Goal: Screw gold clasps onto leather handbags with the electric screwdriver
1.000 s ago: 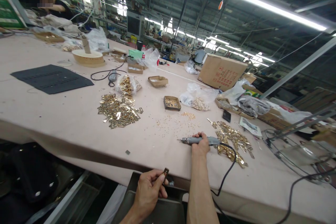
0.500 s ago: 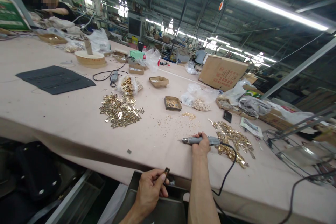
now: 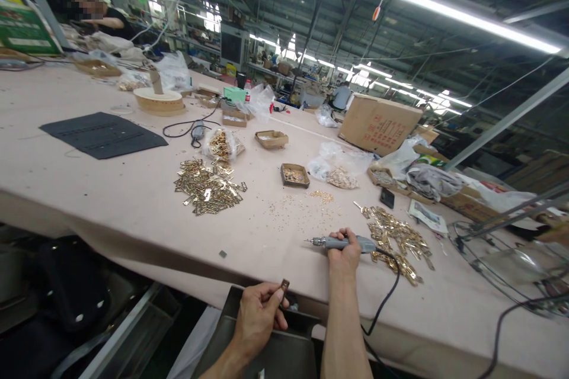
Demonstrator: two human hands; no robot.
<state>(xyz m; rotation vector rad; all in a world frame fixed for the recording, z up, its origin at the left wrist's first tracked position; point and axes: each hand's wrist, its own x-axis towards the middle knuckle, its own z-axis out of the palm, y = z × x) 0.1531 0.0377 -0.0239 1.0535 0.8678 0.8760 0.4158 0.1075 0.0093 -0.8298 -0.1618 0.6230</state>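
Between the thumb and fingers of my left hand (image 3: 260, 314) is a small gold metal plate (image 3: 285, 285), held upright at the table's front edge above a dark open drawer (image 3: 231, 308). My right hand (image 3: 345, 251) is wrapped round a grey electric screwdriver (image 3: 329, 242), lying level just over the table with its bit pointing left. A black cord runs from its rear end. Tiny gold screws (image 3: 320, 195) are scattered beyond the bit. A pile of gold metal pieces (image 3: 393, 234) lies right of my right hand, and a pile of flat metal plates (image 3: 208, 189) lies farther left.
A small box of tiny parts (image 3: 295, 175) stands mid-table, with an open cardboard tray (image 3: 271, 139) behind it. A bag of gold parts (image 3: 222, 145), a black sheet (image 3: 102, 135), a phone (image 3: 387, 198) and a large carton (image 3: 380, 123) are about. A person (image 3: 106, 21) sits far left.
The whole view has shifted slightly, so things appear a little farther right. Both hands keep their holds, and the screwdriver and metal plate look nearly unmoved.
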